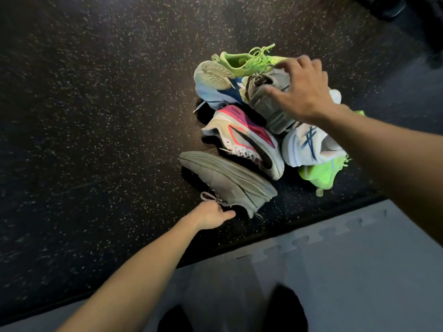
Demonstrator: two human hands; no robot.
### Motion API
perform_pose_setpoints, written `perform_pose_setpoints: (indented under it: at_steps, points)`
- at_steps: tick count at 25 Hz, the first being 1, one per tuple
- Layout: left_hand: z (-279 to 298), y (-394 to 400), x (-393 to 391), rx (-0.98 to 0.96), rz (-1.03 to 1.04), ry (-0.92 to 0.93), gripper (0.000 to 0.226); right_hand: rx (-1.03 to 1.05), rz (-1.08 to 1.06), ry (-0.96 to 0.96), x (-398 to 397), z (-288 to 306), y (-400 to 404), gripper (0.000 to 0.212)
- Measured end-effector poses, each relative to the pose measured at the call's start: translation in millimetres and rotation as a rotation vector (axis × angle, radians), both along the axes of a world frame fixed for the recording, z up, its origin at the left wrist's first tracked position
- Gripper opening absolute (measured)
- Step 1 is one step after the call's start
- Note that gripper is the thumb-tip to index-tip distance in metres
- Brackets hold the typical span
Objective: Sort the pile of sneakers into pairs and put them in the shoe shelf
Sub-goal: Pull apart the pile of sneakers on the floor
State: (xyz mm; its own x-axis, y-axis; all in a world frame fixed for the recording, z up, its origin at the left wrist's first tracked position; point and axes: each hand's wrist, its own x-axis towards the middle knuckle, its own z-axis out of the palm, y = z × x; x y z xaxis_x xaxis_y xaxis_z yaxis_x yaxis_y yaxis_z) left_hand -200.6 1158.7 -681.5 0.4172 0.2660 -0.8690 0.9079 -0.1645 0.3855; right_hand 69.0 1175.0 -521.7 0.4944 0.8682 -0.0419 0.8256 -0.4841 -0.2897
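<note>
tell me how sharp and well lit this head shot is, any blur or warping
Head view: dim and uneven, the speckled floor darkening toward the corners; wide-angle warping bends the foam mat edge; the right hand on the upper grey sneaker is slightly motion-blurred; the left hand at the lower grey sneaker looks sharper; the top right corner is smeared.
</note>
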Motion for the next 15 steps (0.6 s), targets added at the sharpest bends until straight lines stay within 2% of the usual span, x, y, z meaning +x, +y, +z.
perform_pose_setpoints:
  at_steps: [2, 5, 8, 10, 11, 15]
  points:
    - [-11.7, -16.5, 5.2, -0.129, 0.119, -0.036, 0.053, -0.002, 0.03, -0.024, -1.9, -6.5, 8.8, 0.064]
    - [-24.3, -33.4, 18.2, -0.315, 0.407, -0.131, 0.057, -0.099, 0.103, -0.059, -4.3, -18.8, 14.1, 0.067]
    - [-32.0, -48.4, 33.6, -0.391, 0.721, -0.24, 0.04, -0.149, 0.149, -0.041, -3.1, -26.7, 14.4, 0.071]
    - [-34.9, -54.7, 42.3, -0.359, 0.856, -0.297, 0.03, -0.132, 0.158, -0.006, -2.2, -29.7, 15.7, 0.076]
    - [-35.0, -56.1, 45.8, -0.325, 0.878, -0.319, 0.033, -0.129, 0.161, 0.002, -1.7, -30.3, 16.7, 0.078]
    - [-21.7, -58.1, 44.1, -0.185, 0.827, -0.396, 0.037, -0.16, 0.169, -0.061, 1.7, -27.4, 15.9, 0.081]
